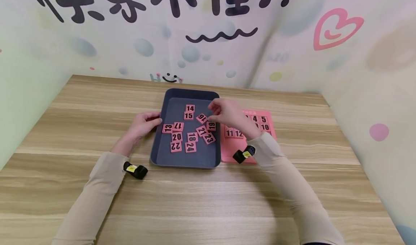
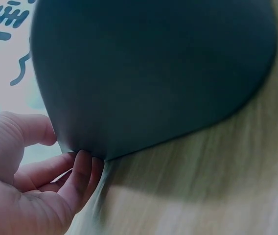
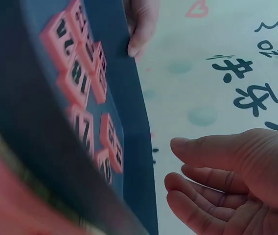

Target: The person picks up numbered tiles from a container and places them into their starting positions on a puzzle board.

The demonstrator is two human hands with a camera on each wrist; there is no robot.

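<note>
A dark blue-grey tray (image 1: pixel 204 159) holds several pink number tiles, among them 14, 15, 13, 17, 20 and 22. My left hand (image 1: pixel 143 126) grips the tray's left side; in the left wrist view its thumb is at the rim and the fingers (image 2: pixel 82 169) lie against the outer wall. Over the tray's upper right part hovers my right hand (image 1: pixel 229 113), thumb and fingers loosely bent and apart, with nothing between them in the right wrist view. Nearest to its fingertips are the 16 tile (image 1: pixel 202 118) and the 19 tile (image 1: pixel 211 126).
Right of the tray lies a pink number board (image 1: pixel 232 153), its upper rows filled with tiles through 12 where visible; my right forearm covers part of it. A wooden table (image 1: pixel 195 205) carries everything. Behind it hangs a printed wall cloth (image 1: pixel 156 62).
</note>
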